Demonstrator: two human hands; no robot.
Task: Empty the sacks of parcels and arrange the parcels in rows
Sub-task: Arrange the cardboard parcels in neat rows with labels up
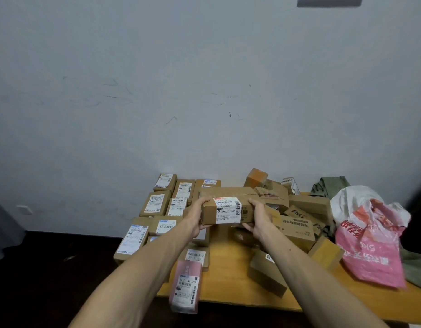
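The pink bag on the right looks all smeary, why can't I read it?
In the head view, the pink bag is motion-blurred and near the wide lens's stretched edge; the label on the held box in the middle is sharper, and the dim light leaves the floor dark.

You hold a long brown cardboard parcel with a white shipping label (227, 209) level above the tabletop's middle. Labelled brown cardboard boxes (155, 204) lie in rows at the left edge, unsorted brown boxes (299, 221) are heaped toward the right, and a crumpled pink-and-white plastic sack (370, 242) lies at the right edge.
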